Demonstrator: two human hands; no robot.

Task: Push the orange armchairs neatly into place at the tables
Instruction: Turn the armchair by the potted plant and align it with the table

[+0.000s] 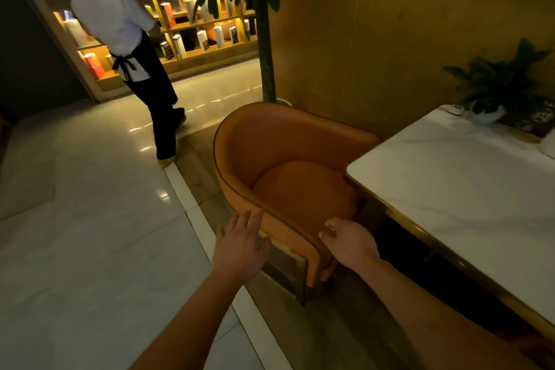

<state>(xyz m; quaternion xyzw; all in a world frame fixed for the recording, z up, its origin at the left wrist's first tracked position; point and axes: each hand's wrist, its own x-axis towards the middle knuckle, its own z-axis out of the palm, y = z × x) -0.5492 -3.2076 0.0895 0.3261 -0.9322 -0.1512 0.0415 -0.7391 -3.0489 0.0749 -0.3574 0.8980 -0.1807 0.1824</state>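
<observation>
An orange armchair (288,171) with a curved back and a gold-trimmed base stands at the left end of a white marble table (456,186), its seat partly under the table's edge. My left hand (240,245) hovers with spread fingers by the chair's near arm, at its outer side. My right hand (350,242) is open just above the same arm's front end. Whether either hand touches the chair is unclear. Neither hand holds anything.
A person in a white shirt and dark apron (132,51) walks away on the tiled floor at the left. A tree trunk (267,48) rises behind the chair by the wall. A potted plant (495,90) sits on the table's far end. Lit shelves (207,30) line the back.
</observation>
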